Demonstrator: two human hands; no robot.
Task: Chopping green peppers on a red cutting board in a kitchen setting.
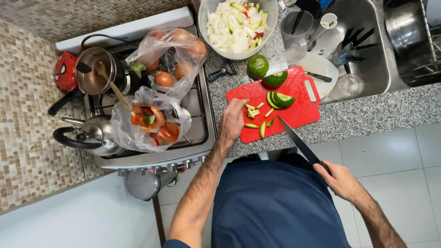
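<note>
Knife handle (pixel 322 166) hidden inside the right hand (pixel 342 181); bowl (pixel 271 18) cut off by the top edge

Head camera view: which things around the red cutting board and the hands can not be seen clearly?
- Knife handle: hidden inside the right hand.
- Left hand fingertips: whether they touch the green slices is unclear.
- Bowl: top cut off.
- Pot contents: blurred.

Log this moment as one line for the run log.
left hand: on green pieces | right hand: holds knife | red cutting board
</note>
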